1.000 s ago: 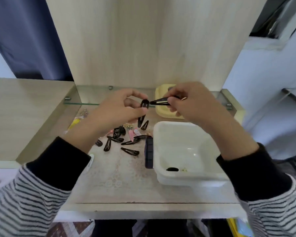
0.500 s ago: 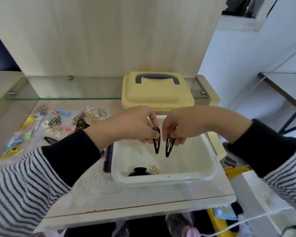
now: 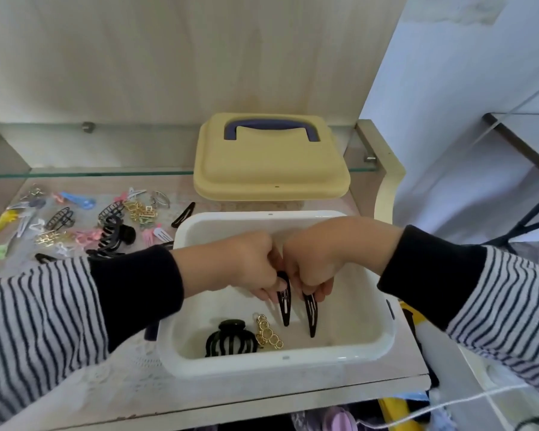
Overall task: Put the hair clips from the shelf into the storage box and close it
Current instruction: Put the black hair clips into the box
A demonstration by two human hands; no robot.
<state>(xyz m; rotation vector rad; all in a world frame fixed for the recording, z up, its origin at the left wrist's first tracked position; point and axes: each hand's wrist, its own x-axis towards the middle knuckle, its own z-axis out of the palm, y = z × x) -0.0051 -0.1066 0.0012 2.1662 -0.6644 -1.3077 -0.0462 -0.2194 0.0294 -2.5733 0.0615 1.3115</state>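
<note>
The white storage box (image 3: 274,365) stands open on the shelf in front of me. Inside it lie a black claw clip (image 3: 231,339) and a gold ringed clip (image 3: 268,332). My left hand (image 3: 243,264) pinches a black snap clip (image 3: 284,301) by its wide end, point down, inside the box. My right hand (image 3: 315,259) pinches a second black snap clip (image 3: 311,315) the same way, just beside it. The two hands touch knuckle to knuckle. The box's yellow lid (image 3: 271,163) with a dark blue handle leans behind the box.
Several loose hair clips (image 3: 75,222) in black, gold, pink, blue and yellow lie on the shelf left of the box, among them a large black claw clip (image 3: 112,237). A glass shelf (image 3: 75,173) runs across behind them. The shelf's front edge (image 3: 262,396) is close below.
Both hands carried their black snap clips from above the shelf over to the box and have lowered them deeper into it. The view turned right and closer.
</note>
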